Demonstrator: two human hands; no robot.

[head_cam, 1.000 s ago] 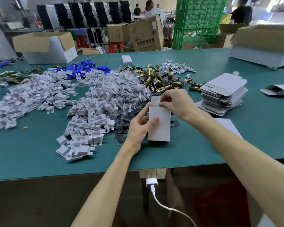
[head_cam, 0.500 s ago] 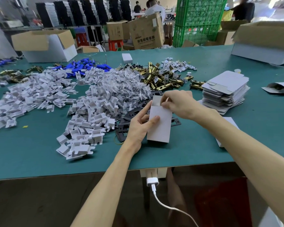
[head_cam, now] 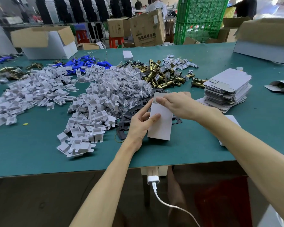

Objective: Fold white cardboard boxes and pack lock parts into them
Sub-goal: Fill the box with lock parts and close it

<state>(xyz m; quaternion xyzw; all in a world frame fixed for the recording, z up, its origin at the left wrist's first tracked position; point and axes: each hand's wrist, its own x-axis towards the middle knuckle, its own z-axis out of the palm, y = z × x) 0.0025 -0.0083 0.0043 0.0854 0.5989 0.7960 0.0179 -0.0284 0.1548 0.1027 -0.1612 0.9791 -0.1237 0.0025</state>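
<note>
While the head view looks down over a green table (head_cam: 39, 154), a white cardboard box (head_cam: 161, 123) stands tilted on its lower end in the middle of the near half, its bottom edge touching the mat and its top leaning away from the person. The left hand (head_cam: 138, 128) holds the box by its left edge, thumb laid across the front face and index finger stretched up along the side. The right hand (head_cam: 175, 104) pinches the top flap, thumb pressed on the flap's front and the other fingers curled behind it. Just behind and left of the box lie black plates (head_cam: 129, 114), partly under the left hand, and these touch a wide heap of white plastic inserts (head_cam: 92, 112) that runs leftward to the table's left edge. Beyond that sit clear bagged parts (head_cam: 131, 86), brass latches (head_cam: 161, 74) and blue parts (head_cam: 85, 63). To the right, near the right forearm but apart from it, a stack of flat box blanks (head_cam: 226, 90) rises, with a strip of mat between stack and box. Green mat shows along the near edge, from the inserts' front fringe to the table lip, and on both sides of the forearms. A loose white sheet (head_cam: 231, 120) lies at the right forearm, partly hidden by it. Under the near edge hangs a white charger (head_cam: 153, 179) with its cable trailing down. Open cartons (head_cam: 44, 41) stand at the far left edge.
</note>
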